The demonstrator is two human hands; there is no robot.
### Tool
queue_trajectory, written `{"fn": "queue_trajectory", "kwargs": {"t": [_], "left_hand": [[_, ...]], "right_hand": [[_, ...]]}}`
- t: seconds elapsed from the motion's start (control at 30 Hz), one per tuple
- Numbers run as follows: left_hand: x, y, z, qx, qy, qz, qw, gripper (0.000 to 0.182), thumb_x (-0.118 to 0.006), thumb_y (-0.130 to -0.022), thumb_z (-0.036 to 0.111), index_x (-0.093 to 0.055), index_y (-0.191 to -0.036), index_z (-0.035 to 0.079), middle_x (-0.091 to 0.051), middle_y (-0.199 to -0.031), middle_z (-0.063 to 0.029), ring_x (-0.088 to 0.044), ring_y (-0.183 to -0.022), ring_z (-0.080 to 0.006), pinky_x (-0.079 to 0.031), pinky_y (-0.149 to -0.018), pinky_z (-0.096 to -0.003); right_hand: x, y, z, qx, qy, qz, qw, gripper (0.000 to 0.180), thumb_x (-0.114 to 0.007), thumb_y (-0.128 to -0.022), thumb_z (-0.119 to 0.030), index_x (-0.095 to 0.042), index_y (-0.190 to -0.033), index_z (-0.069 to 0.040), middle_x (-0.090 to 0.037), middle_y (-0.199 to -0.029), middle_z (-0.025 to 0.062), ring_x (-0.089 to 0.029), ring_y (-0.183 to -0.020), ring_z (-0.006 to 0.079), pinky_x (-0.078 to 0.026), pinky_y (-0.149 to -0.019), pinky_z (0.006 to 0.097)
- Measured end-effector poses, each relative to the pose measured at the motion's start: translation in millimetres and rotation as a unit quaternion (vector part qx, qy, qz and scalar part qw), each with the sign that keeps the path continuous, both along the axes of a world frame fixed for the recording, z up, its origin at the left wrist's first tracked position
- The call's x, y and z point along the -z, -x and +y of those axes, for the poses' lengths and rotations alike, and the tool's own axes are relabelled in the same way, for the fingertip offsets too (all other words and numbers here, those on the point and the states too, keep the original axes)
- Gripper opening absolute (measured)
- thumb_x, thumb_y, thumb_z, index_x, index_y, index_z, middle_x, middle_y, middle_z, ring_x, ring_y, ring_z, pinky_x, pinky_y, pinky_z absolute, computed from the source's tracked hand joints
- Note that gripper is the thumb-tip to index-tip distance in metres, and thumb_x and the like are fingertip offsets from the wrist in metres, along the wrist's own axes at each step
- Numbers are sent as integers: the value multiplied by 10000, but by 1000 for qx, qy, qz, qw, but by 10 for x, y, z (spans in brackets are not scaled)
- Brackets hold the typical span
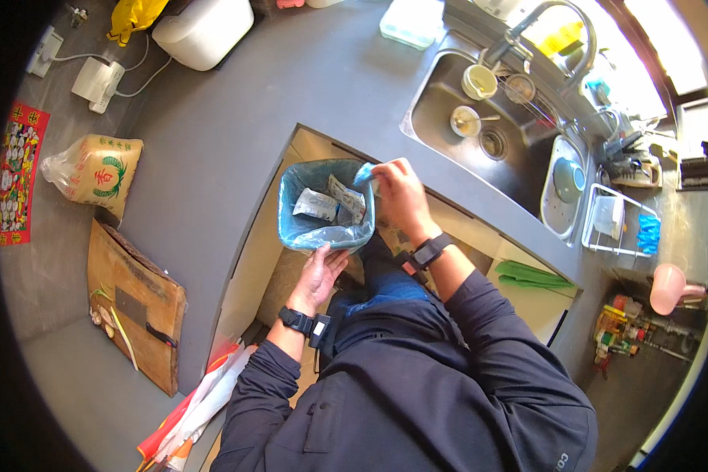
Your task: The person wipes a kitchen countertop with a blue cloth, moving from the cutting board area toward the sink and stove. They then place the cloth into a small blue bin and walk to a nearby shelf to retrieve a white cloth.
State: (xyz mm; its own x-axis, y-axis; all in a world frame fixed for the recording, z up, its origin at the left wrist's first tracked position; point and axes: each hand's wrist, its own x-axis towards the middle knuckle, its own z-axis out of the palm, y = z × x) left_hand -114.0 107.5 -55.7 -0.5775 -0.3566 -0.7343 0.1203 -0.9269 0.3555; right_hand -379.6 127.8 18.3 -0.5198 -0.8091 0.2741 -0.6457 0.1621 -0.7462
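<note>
A blue trash bin [283, 206] lined with a clear blue plastic bag is held up before me, beside the inner corner of the counter. Two crumpled printed wrappers [315, 204] lie inside it. My left hand [320, 274] supports the bin at its near side, the fingers partly under the rim. At the bin's right rim, my right hand [402, 194] pinches a gathered bit of the blue plastic bag [364, 174] between thumb and fingers.
Grey counter [224, 130] wraps around the bin. A steel sink [442, 100] with bowls lies at upper right. At left, a wooden cutting board [135, 295] bears a knife [161, 335] and scallion, near a rice bag [103, 177]. Green cloth [531, 275] hangs at the cabinet.
</note>
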Motion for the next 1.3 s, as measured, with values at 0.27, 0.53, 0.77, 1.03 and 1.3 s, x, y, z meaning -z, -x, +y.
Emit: {"fn": "queue_trajectory", "kwargs": {"t": [0.27, 0.53, 0.77, 1.03, 1.3], "left_hand": [[-182, -26, 417, 34, 8, -27, 999, 448, -602, -1041, 329, -534, -1386, 53, -633, -1333, -127, -610, -1245, -269, -469, -1095, -440], [-96, 279, 720, 46, 19, -77, 996, 433, -557, -1064, 332, -479, -1412, 87, -594, -1373, -131, -575, -1283, -259, -431, -1128, -447], [-133, 510, 897, 73, 4, -90, 993, 415, -542, -1072, 312, -464, -1422, 101, -577, -1395, -90, -546, -1316, -266, -360, -1176, -492], [-146, 657, 978, 130, -6, -88, 988, 401, -487, -1094, 276, -445, -1447, 89, -551, -1434, -134, -503, -1365, -277, -345, -1196, -492], [-289, 751, 1003, 151, 11, -92, 984, 392, -465, -1101, 269, -456, -1448, 87, -555, -1435, -114, -513, -1360, -269, -341, -1198, -495]], "right_hand": [[75, 840, 365, 163, -27, 30, 986, 81, -663, -934, -71, -697, -1006, -84, -640, -987, 146, -665, -867, 373, -546, -757, 436], [577, 857, 212, 115, -44, 52, 991, 59, -655, -933, -88, -670, -990, -86, -627, -1001, 152, -652, -921, 385, -546, -786, 448], [351, 724, 483, -55, -12, -6, 998, 135, -646, -903, -26, -680, -1023, -75, -623, -989, 149, -642, -931, 373, -550, -804, 435], [140, 1635, 1773, 212, -52, 71, 973, 145, -642, -911, -11, -668, -1043, -65, -624, -1008, 155, -640, -917, 368, -537, -801, 436], [503, 1396, 1741, 222, -84, 39, 971, 129, -630, -916, -46, -663, -1034, -88, -630, -1044, 149, -647, -951, 373, -548, -818, 459]]}}
